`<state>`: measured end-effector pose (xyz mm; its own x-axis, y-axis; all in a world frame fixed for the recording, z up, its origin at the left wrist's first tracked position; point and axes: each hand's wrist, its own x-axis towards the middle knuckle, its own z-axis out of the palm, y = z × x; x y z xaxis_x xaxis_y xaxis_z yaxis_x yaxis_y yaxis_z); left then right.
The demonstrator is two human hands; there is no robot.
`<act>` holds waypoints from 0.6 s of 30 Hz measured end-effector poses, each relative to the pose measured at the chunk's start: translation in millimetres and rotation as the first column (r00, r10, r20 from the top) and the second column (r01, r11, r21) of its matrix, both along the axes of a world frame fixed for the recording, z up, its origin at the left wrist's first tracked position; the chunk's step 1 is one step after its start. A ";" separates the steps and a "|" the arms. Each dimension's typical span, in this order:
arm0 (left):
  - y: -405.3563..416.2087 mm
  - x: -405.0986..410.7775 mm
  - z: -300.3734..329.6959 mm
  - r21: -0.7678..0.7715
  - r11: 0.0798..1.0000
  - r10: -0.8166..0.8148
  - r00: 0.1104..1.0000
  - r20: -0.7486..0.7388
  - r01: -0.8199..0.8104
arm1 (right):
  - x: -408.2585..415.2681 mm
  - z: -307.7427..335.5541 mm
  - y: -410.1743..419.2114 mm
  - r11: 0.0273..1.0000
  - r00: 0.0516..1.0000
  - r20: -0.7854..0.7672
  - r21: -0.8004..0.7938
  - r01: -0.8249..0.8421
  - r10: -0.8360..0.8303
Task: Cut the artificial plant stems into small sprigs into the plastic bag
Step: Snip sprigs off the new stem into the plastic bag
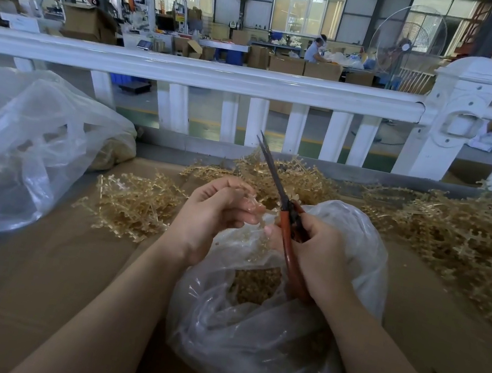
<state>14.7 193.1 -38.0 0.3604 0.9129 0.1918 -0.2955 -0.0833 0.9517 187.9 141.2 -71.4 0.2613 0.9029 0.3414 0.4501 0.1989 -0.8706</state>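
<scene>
My right hand (320,255) grips the red-brown handles of a pair of scissors (274,178), whose closed blades point up and away toward the fence. My left hand (215,210) pinches a small tan plastic sprig (261,217) just left of the scissor pivot, above the mouth of a clear plastic bag (263,342). Cut tan sprigs (255,286) fill the bag's inside. Uncut tan stems lie in a pile to the left (136,205), behind my hands (290,177), and in a larger heap on the right (466,238).
The work surface is brown cardboard (32,282). A big clear bag (21,146) holding tan material sits at the left. A white fence rail (191,72) runs across the far edge. Beyond it are boxes, a standing fan and a seated person.
</scene>
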 end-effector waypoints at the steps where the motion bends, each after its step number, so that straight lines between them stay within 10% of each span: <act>1: 0.0 -0.3 0.3 -0.003 1.000 -0.007 1.000 -0.009 0.007 | 1.1 -0.9 1.2 1.000 1.000 -0.029 -0.006 -0.005 0.005; 18: 8.8 -21.4 3.1 -0.193 0.961 -0.249 0.928 -0.277 0.200 | 1.4 3.2 -1.7 0.996 0.994 -0.076 0.061 -0.068 0.072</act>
<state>-6.7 201.9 -34.9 0.5770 0.8111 -0.0960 0.0083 0.1116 0.9937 189.3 139.5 -68.2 0.2260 0.8993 0.3745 0.3641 0.2786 -0.8887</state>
